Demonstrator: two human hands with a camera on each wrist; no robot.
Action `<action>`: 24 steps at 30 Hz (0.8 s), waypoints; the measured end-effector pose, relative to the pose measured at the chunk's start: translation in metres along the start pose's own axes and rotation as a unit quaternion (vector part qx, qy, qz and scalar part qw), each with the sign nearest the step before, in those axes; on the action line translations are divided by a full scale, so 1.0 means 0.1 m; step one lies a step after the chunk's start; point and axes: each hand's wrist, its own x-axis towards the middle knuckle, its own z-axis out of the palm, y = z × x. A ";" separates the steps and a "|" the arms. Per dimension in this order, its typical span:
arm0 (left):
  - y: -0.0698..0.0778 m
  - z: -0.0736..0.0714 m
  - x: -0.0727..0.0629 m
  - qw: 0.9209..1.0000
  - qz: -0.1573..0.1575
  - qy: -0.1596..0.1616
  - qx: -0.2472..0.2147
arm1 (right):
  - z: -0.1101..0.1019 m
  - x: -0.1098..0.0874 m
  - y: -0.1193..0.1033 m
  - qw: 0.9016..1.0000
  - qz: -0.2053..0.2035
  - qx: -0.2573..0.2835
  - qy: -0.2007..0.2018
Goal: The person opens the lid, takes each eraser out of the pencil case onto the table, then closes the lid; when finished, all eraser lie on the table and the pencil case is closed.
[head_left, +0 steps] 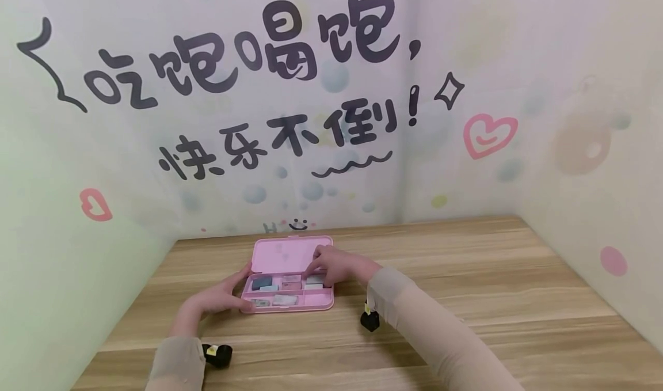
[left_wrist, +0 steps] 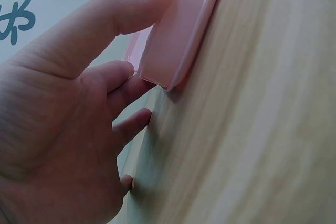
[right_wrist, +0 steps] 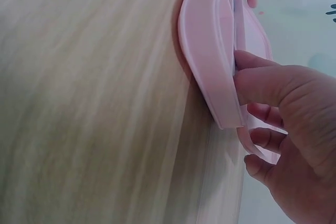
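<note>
Pink case (head_left: 317,300), lid open, a hand at each end

From where I stood, the person's left hand (head_left: 220,296) held the case's left end, half spread, thumb at the front and fingers round behind. Their right hand (head_left: 336,264) reached with bent fingers into the back row, toward the right; I couldn't tell whether they pinched anything.

I took the case for thin, stiff plastic, light and a little slippery, likely to skid if nudged. Its end walls looked the best hold; the raised lid (head_left: 279,255), being hinged, seemed the fragile part. Small blocks, one dark (head_left: 262,283), one pink (head_left: 292,285), sat loose in the compartments and would probably slide if it tipped.

It lay flat near the back edge of a wood-grain table (head_left: 466,264), left of centre. Beyond rose a pale backdrop (head_left: 357,201) with big dark lettering (head_left: 290,40) and a pink heart (head_left: 468,136).
</note>
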 end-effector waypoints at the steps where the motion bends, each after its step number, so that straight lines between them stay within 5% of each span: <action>1: 0.00 0.00 0.00 1.000 0.000 0.000 0.000 | 0.00 0.00 0.00 1.000 -0.001 -0.001 -0.001; 24: 0.00 0.00 0.01 1.000 0.004 -0.003 -0.019 | -0.25 -0.14 -0.12 1.000 -0.006 -0.004 -0.009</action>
